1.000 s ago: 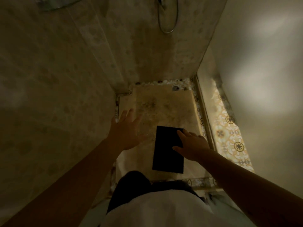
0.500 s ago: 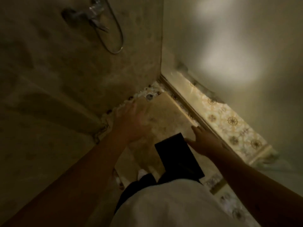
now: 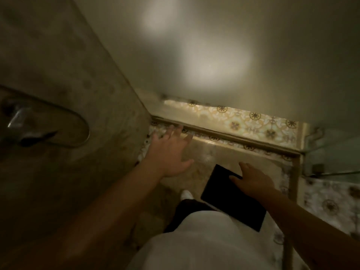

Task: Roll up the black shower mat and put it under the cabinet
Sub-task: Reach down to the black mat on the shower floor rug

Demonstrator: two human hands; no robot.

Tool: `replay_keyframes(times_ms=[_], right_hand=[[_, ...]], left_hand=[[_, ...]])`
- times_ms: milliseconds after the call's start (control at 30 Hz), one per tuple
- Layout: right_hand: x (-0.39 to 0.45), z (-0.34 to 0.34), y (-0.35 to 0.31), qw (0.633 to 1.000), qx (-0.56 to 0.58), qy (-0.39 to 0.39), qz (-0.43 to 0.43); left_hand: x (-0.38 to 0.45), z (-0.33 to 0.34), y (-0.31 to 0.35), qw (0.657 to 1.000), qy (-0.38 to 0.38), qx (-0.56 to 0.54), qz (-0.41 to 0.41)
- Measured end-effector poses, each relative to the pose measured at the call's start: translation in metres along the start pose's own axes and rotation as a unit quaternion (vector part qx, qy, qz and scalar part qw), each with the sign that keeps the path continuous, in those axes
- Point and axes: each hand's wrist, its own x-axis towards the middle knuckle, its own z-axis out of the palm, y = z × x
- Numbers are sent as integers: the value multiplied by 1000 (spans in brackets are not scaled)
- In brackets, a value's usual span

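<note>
The black shower mat (image 3: pixel 229 199) is a flat dark rectangle on the beige shower floor (image 3: pixel 214 152), just ahead of my feet. My right hand (image 3: pixel 253 180) hovers with spread fingers over the mat's far right corner and covers it in view; I cannot tell whether it touches the mat. My left hand (image 3: pixel 169 152) is held out open over the floor's far left corner, near the wall, with nothing in it. No cabinet is in view.
A tiled wall with a chrome tap (image 3: pixel 19 121) and hose loop (image 3: pixel 81 123) stands on the left. A frosted glass panel (image 3: pixel 214 55) and a raised threshold (image 3: pixel 233 139) close the stall ahead. Patterned floor tiles (image 3: pixel 253 121) lie beyond. My white-socked foot (image 3: pixel 187 194) shows beside the mat.
The view has swung to the right, so the tap wall is now on the left and the glass panel ahead. Both hands stay open. The mat lies flat as before.
</note>
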Motion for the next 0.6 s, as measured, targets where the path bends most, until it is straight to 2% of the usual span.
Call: replay_keyframes(times_ms=[133,233,300,367,533,600], right_hand=[[-1,9,-19,996,64,-16,62],[-8,12,-33,989,109,10,98],[-16,13,-42,985,112,11,129],[-22,23,-49,976,123,19,177],[-45,38,-77,937,175,52,299],[-56,43,-98,911,206,64,352]], left_hand=[[32,-10,-24,992,-41,30,116],[68,-15,-34,978,-75,50,186],[93,-16,-34,964,-69,76,247],[118,-15,-29,944,-55,90,312],[173,-12,-4,877,-71,145,452],[187,-12,5,848,-81,158,500]])
